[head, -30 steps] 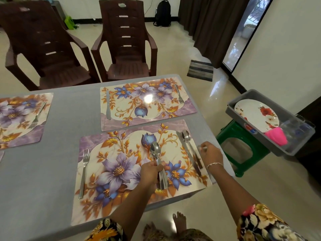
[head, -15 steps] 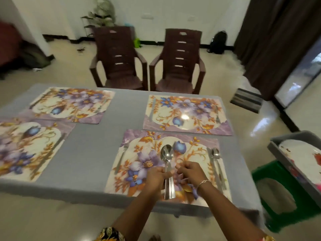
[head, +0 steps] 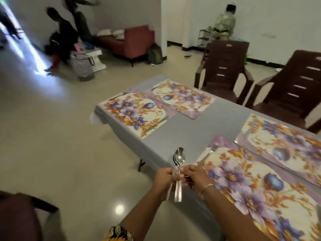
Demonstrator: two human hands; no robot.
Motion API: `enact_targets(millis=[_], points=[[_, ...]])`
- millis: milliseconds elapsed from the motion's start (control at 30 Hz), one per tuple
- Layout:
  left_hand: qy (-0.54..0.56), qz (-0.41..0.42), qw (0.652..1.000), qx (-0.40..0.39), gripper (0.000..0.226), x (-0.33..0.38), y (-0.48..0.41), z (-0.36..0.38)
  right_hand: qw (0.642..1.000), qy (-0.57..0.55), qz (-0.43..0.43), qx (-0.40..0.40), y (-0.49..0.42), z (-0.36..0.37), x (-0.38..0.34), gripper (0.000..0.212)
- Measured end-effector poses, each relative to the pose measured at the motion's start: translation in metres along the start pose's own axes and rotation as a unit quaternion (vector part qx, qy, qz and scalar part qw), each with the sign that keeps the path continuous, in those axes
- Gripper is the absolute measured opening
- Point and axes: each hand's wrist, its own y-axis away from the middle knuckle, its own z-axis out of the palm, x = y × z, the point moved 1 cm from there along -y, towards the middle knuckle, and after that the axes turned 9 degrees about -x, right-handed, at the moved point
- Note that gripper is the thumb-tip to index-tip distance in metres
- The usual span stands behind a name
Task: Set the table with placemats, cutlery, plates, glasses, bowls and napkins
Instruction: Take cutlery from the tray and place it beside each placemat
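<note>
A small stack of steel spoons (head: 179,160) stands upright over the near table edge, bowls up. My left hand (head: 164,178) grips the handles, and my right hand (head: 194,176) pinches them from the right side. The grey table (head: 184,136) carries several floral placemats: one near me (head: 260,188), one at the far left corner (head: 133,113), one behind that (head: 184,98), and one at the right (head: 284,136). A fork (head: 207,154) lies blurred on the near mat's left edge.
Two dark brown plastic chairs (head: 224,66) (head: 295,87) stand behind the table. Another dark chair (head: 19,218) is at my lower left. A red sofa (head: 133,40), a striped basket (head: 81,65) and people are across the tiled floor.
My view has swung left toward the table's other end. Both hands lifted the spoons off the near placemat and carried them left past its edge; my right hand went from the mat to the handles.
</note>
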Motion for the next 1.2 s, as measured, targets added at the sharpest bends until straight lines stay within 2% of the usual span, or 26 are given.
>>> enact_targets(millis=[133,367,467,633,767,867,1000,1100,1200], points=[[0.012,0.037,0.999,0.029,0.003,0.025,-0.008,-0.058,0.999,0.035,-0.011,-0.007,-0.04,0.058,-0.018,0.012],[0.047,0.054,0.995,0.072,0.009,0.07,-0.05,-0.151,0.996,0.065,-0.048,0.028,-0.112,0.144,-0.043,0.013],[0.059,0.052,0.992,0.095,0.01,0.09,-0.063,-0.185,0.996,0.045,-0.055,0.052,-0.145,0.172,-0.05,0.017],[0.032,0.019,0.993,0.108,0.016,0.117,-0.093,-0.22,0.993,-0.008,-0.047,0.105,-0.181,0.18,-0.058,0.017],[-0.051,-0.009,0.992,0.116,0.018,0.127,-0.136,-0.226,0.98,-0.043,-0.032,0.192,-0.209,0.158,-0.066,0.021],[-0.115,-0.013,0.989,0.092,0.002,0.135,-0.167,-0.222,0.964,0.022,-0.011,0.266,-0.238,0.131,-0.064,0.018],[-0.172,-0.022,0.982,0.077,0.012,0.144,-0.213,-0.219,0.93,0.161,-0.027,0.33,-0.269,0.11,-0.072,0.009],[-0.201,-0.043,0.976,0.071,0.018,0.148,-0.246,-0.221,0.903,0.288,-0.053,0.315,-0.279,0.114,-0.077,0.007],[-0.189,-0.077,0.977,0.061,0.022,0.152,-0.268,-0.222,0.892,0.365,-0.017,0.265,-0.291,0.122,-0.072,0.008]])
